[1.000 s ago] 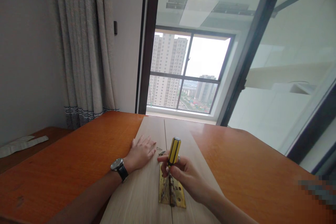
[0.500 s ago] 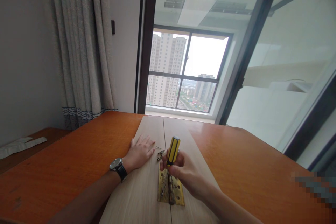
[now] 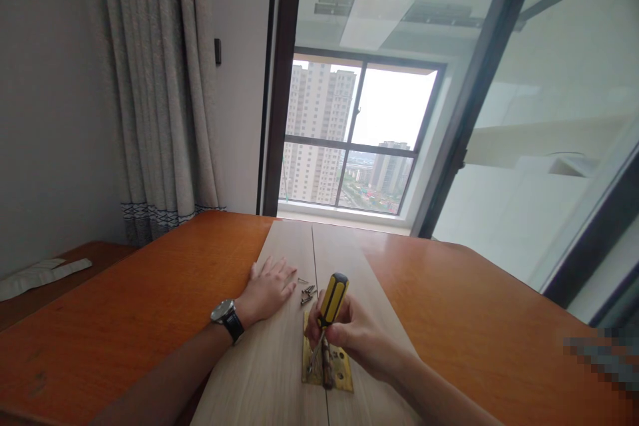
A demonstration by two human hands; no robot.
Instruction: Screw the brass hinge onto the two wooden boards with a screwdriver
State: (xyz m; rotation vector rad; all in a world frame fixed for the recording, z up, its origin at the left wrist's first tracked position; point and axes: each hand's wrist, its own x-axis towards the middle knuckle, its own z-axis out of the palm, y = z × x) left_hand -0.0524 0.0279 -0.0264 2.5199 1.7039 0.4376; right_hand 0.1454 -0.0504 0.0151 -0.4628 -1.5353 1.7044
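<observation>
My right hand is closed around a yellow and black screwdriver, whose shaft slants down to the left. Its tip meets the left leaf of a brass hinge, near a hole or screw there; which one I cannot tell. The hinge lies across the seam between two pale wooden boards. Flat on the left board rests my left hand, fingers stretched out and holding nothing. Just right of its fingertips lie several loose screws.
Under the boards is an orange-brown wooden table. A grey curtain hangs at the back left, and a dark-framed glass door stands beyond the table. White strips lie at the far left.
The screwdriver handle has come slightly lower and tilts more to the right, with my right hand turned a little around it. My left hand stays in place on the board.
</observation>
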